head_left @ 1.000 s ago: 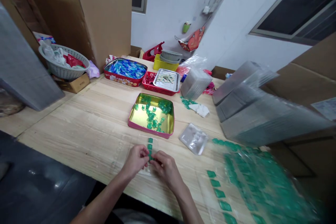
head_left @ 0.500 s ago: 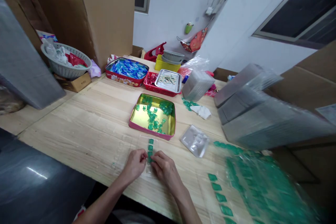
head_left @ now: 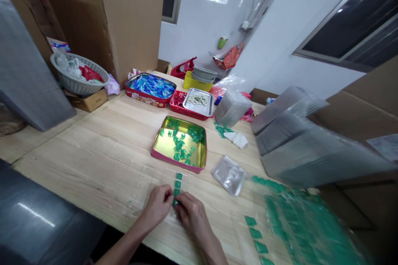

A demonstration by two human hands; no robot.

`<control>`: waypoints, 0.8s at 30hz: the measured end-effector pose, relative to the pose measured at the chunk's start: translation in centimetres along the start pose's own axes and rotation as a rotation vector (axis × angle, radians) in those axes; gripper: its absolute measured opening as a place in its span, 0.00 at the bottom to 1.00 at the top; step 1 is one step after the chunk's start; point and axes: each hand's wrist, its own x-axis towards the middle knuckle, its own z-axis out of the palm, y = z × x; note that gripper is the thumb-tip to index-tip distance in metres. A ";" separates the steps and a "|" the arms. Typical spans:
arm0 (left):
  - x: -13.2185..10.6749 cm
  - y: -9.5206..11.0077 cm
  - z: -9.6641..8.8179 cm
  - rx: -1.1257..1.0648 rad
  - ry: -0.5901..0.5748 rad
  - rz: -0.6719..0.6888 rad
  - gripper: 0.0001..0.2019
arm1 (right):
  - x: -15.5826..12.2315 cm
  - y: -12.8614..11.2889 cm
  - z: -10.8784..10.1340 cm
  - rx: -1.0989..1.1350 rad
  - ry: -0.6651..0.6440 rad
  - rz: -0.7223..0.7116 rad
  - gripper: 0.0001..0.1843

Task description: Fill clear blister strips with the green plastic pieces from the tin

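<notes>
Lower centre: left hand and right hand together pinch a tiny green piece over the clear strip. It could slip and knock the seated pieces loose.

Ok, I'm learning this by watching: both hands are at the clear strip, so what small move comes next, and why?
Probably press the green piece pinched between left hand and right hand down into the clear strip: other green pieces already sit in a row just beyond it, and this one looks not yet seated.
</notes>
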 end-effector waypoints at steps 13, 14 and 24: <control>-0.2 0.2 0.9 0.100 0.039 -0.070 0.06 | 11.0 2.7 -7.9 -0.396 -0.031 0.167 0.12; -0.1 0.1 0.9 0.101 0.044 -0.078 0.06 | 12.0 3.3 -7.8 -0.427 -0.096 0.204 0.13; 0.9 0.2 0.6 0.050 0.071 -0.038 0.04 | 14.1 5.1 -7.4 -0.305 -0.129 0.186 0.11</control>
